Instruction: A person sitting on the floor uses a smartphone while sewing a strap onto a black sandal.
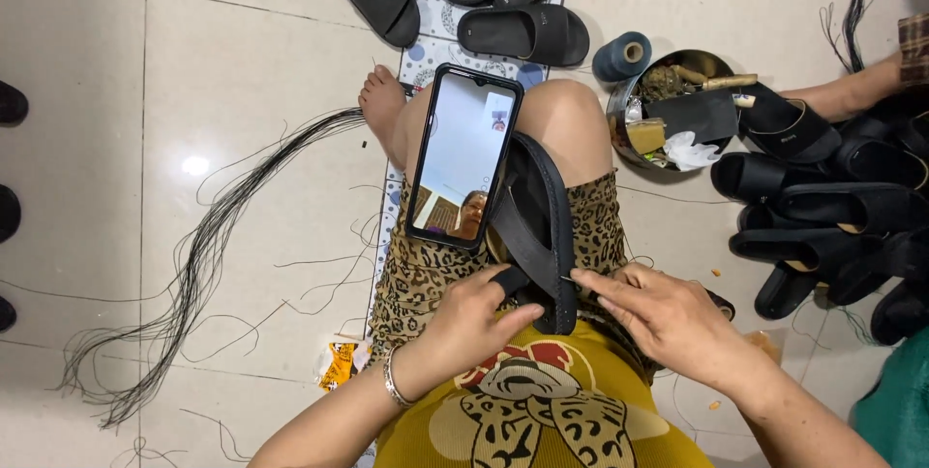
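Note:
A black sandal (pixel 538 226) lies along my right thigh, toe pointing away from me. My left hand (pixel 474 321) grips its near end, fingers curled around the strap and sole edge. My right hand (pixel 668 318) pinches a thin needle at the sandal's right edge, thumb and forefinger closed on it. A smartphone (pixel 464 153) rests on my left knee, its screen lit with a video call. A silver bangle sits on my left wrist.
A bundle of long black threads (pixel 208 265) trails across the tiled floor at left. Black sandals are piled at the top (pixel 527 32) and at right (pixel 823 226). A round metal tin (pixel 668 105) with tools and a blue thread spool (pixel 621 55) stand beside my knee. Another person's arm (pixel 852 90) reaches in at upper right.

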